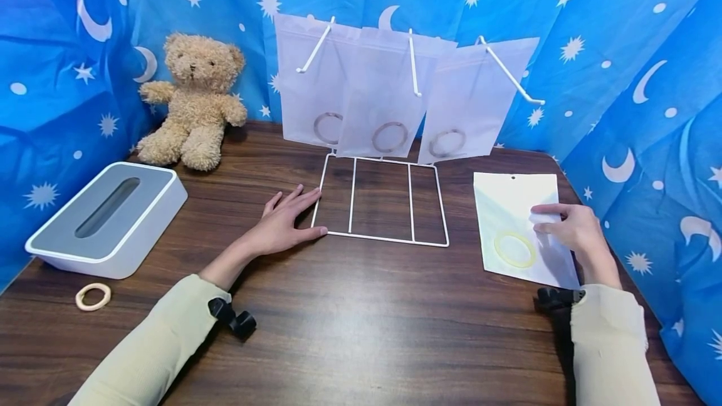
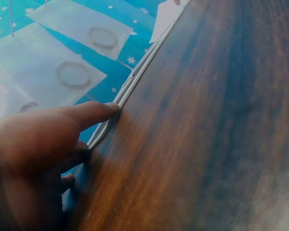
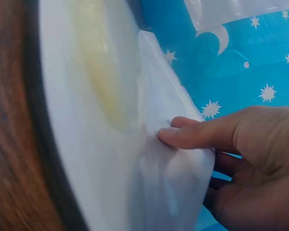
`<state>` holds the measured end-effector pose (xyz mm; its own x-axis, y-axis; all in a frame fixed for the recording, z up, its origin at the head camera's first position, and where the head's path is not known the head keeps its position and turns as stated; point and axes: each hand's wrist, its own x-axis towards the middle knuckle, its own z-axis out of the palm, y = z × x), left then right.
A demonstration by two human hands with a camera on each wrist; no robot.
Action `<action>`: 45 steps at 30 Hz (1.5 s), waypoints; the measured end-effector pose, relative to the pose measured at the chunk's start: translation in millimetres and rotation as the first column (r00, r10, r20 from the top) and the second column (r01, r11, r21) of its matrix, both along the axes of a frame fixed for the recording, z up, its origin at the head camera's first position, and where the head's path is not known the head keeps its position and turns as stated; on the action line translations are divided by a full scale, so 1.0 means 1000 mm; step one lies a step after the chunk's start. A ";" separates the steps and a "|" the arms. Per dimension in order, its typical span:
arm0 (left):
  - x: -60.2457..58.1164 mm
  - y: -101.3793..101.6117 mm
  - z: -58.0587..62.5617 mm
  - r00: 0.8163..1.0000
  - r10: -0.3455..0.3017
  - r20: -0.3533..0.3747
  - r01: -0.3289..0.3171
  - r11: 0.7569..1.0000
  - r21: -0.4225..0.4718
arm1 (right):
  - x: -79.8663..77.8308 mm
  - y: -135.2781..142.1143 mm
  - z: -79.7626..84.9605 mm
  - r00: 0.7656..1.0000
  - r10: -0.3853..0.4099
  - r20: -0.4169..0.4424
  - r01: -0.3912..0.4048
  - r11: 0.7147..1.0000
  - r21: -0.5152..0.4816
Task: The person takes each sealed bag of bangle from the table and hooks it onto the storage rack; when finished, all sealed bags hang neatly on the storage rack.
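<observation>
My left hand (image 1: pixel 284 221) lies at the left side of a white wire display rack (image 1: pixel 380 240). Its fingers are stretched out, with the thumb (image 2: pixel 98 111) on the rack's base wire. At the right, my right hand (image 1: pixel 575 230) pinches a white plastic bag (image 1: pixel 496 199) near its right edge. A pale yellow ring (image 1: pixel 514 249) shows in that bag, and a small hole is punched at its top. In the right wrist view the thumb (image 3: pixel 183 137) is on the bag's face, and some fingers are partly hidden behind its edge.
Three similar bags (image 1: pixel 383 80) with rings inside hang on the rack's hooks (image 1: pixel 414 64). A teddy bear (image 1: pixel 197 99) sits at the back left. Before it are a grey-topped tissue box (image 1: pixel 141 237) and a loose wooden ring (image 1: pixel 93 307). Blue star-printed curtains (image 1: pixel 609 67) surround the table.
</observation>
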<state>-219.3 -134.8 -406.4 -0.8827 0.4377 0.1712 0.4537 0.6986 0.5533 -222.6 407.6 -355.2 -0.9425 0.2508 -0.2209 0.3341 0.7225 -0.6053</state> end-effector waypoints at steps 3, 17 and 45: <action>0.001 0.001 -0.001 1.000 0.001 0.002 -0.001 1.000 0.000 | 0.004 0.008 0.010 0.999 0.025 0.022 -0.025 0.999 -0.029; 0.000 -0.002 0.001 1.000 0.006 0.006 -0.005 1.000 -0.012 | 0.053 0.013 0.082 0.731 0.316 -0.604 -0.593 0.732 -0.335; 0.002 0.000 0.002 1.000 -0.002 -0.005 0.002 1.000 0.003 | 0.049 -0.192 0.082 0.422 0.061 -0.905 -0.785 0.523 -0.331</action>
<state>-217.5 -134.4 -404.7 -0.8810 0.4388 0.1769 0.4578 0.6961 0.5531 -173.2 215.3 -273.5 -0.6946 -0.1140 0.7103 -0.7007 -0.1164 -0.7039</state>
